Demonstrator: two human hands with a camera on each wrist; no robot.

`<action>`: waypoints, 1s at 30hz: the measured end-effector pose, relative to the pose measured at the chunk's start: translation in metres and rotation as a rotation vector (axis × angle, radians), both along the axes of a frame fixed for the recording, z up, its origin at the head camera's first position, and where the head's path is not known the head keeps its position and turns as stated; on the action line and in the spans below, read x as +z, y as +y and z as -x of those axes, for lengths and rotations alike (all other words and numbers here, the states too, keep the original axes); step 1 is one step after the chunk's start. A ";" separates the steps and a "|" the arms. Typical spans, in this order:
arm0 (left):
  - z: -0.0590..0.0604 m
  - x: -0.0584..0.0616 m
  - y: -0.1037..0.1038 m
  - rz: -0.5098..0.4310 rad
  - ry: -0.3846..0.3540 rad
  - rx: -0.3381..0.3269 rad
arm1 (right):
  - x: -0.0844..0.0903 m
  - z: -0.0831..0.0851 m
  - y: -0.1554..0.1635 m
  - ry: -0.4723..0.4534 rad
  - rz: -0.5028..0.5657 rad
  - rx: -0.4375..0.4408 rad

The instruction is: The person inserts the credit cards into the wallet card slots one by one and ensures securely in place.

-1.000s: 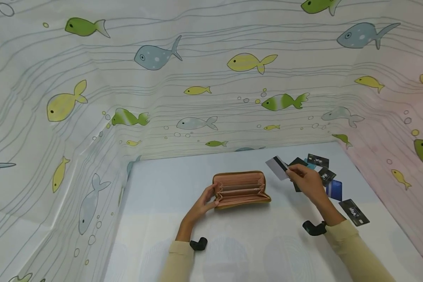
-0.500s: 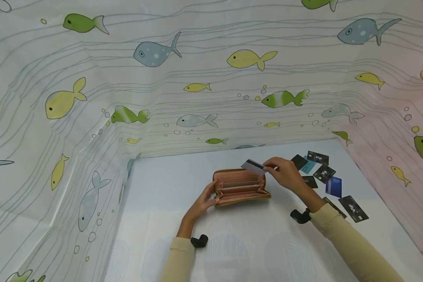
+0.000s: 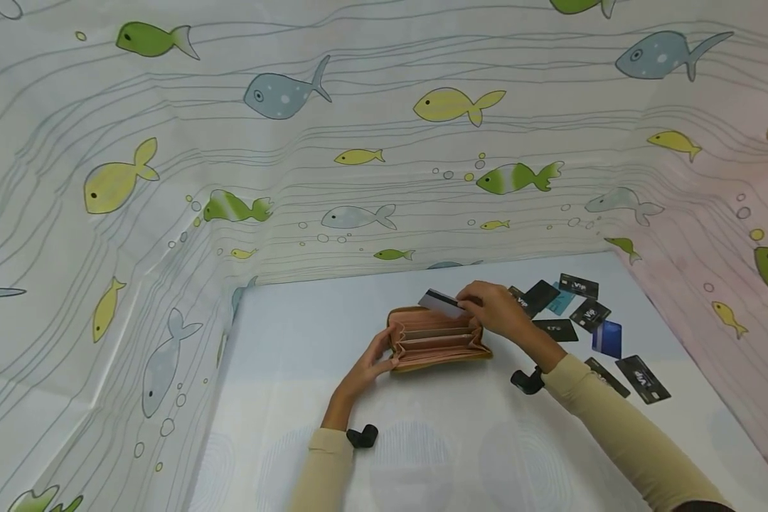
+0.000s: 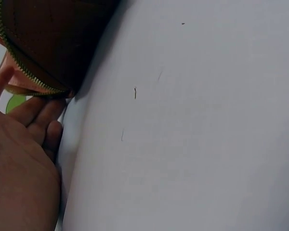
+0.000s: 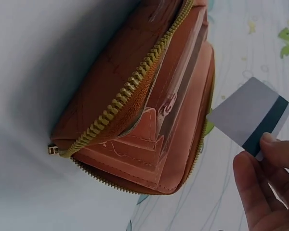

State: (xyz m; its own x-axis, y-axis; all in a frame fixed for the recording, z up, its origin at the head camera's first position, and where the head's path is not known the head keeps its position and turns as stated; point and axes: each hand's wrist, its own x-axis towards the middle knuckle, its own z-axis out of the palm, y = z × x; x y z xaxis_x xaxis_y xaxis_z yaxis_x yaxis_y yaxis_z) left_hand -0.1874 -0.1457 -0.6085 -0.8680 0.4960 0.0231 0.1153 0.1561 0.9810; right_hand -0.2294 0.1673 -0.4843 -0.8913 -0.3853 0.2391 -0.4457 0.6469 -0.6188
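A brown zip-around wallet lies unzipped on the white table, its pink pockets facing up. My left hand holds the wallet's left end, fingers against the zip edge. My right hand pinches a grey card with a black stripe, held over the wallet's far edge. In the right wrist view the card hovers just beside the wallet, clear of the pockets.
Several dark and blue cards lie scattered on the table to the right, behind my right forearm. Fish-patterned cloth walls enclose the table at the back and on both sides.
My right hand has carried the grey card leftward from the card pile to above the wallet's far edge. My left hand has stayed on the wallet.
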 end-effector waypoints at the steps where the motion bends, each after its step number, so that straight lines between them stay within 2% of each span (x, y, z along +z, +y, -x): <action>1: -0.001 0.005 0.000 -0.001 0.000 -0.005 | 0.000 0.000 -0.002 -0.014 0.001 0.001; 6: -0.009 0.027 -0.001 0.003 -0.009 -0.028 | 0.001 0.003 -0.011 -0.039 -0.006 0.008; 8: -0.011 0.031 -0.002 0.002 -0.008 -0.034 | -0.001 0.005 -0.014 -0.028 -0.019 0.014; 15: -0.013 0.031 -0.002 -0.019 -0.008 -0.005 | -0.004 0.010 -0.026 0.021 -0.048 0.050; 24: -0.018 0.027 -0.002 -0.040 -0.029 0.023 | -0.010 0.013 -0.041 -0.017 -0.095 0.109; 30: -0.012 0.026 -0.003 -0.066 -0.013 -0.009 | -0.010 0.015 -0.042 -0.004 -0.081 0.083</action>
